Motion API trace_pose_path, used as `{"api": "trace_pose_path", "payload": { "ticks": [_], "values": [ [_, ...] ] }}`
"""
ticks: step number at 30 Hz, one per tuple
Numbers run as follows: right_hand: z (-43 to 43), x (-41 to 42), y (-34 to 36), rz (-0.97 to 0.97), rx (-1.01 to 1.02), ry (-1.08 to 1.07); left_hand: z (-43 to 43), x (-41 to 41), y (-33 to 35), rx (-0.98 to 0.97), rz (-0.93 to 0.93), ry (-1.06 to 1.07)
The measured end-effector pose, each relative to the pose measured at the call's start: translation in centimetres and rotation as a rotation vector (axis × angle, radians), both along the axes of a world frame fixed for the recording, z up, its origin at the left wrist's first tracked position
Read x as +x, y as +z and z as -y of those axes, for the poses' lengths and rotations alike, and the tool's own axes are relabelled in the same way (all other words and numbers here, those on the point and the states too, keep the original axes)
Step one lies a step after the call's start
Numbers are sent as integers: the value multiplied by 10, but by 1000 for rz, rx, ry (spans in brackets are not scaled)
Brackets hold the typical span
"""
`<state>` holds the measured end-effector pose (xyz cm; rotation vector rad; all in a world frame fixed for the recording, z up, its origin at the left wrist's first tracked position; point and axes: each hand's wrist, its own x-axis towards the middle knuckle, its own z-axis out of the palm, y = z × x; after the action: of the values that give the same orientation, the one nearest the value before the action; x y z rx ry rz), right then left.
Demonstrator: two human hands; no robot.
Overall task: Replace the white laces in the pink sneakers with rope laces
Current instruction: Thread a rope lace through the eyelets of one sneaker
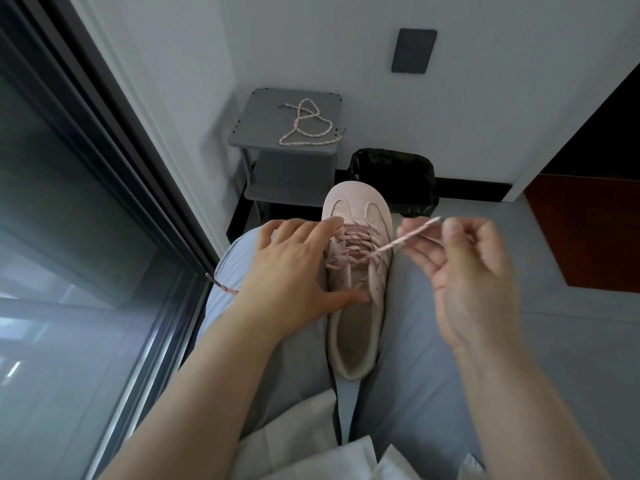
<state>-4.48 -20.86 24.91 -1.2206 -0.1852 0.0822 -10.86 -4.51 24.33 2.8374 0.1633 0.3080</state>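
Note:
A pink sneaker (353, 323) lies between my knees, toe pointing away, laced with a pink rope lace (356, 245) with dark flecks. My left hand (294, 271) rests on the sneaker's left side, fingers spread over the lacing and thumb at the collar. My right hand (471, 268) is raised to the right of the shoe and pinches the lace's right end, which runs taut from an eyelet. The lace's other end (221, 287) hangs over my left knee. A second rope lace (306, 128) lies loose on the grey side table (252, 133).
A bin lined with a black bag (401, 174) stands behind the shoe's toe, against the white wall. A dark-framed glass door (86, 202) runs along the left. A reddish-brown panel (588, 233) is at the right. White cloth (311, 441) lies on my lap.

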Motion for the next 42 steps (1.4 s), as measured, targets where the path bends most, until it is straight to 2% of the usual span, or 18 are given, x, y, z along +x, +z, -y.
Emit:
{"api": "trace_pose_path", "payload": {
  "ticks": [3, 7, 12, 15, 18, 22, 25, 28, 30, 35, 39, 42],
  "values": [
    [14, 6, 15, -16, 179, -56, 6, 3, -3, 44, 18, 23],
    [28, 13, 19, 107, 114, -143, 5, 3, -7, 57, 40, 48],
    [29, 12, 3, 313, -175, -101, 4, 1, -5, 5, 39, 56],
    [32, 11, 4, 360, -281, -48, 4, -3, -1, -9, -115, -11],
    [33, 10, 1, 429, -514, 90, 5, -5, -3, 61, -244, -98],
    [31, 11, -11, 624, -876, 131, 1, -10, -3, 89, -275, -167],
    [29, 13, -20, 779, -1068, 136, -2, -14, 5, -59, -232, -202],
    [27, 13, -22, 796, -1110, 143, -15, -16, 16, -185, -52, -136],
    [27, 12, -22, 792, -1128, 145, -31, -18, 16, -153, 57, -49],
    [23, 9, -23, 816, -1211, 139, -31, -16, 11, -75, 157, 185],
    [16, 6, -24, 827, -1252, 130, 2, -13, 11, -179, 165, -7],
    [14, 6, -24, 787, -1236, 132, 22, -10, -3, -91, 61, -69]
  ]
}}
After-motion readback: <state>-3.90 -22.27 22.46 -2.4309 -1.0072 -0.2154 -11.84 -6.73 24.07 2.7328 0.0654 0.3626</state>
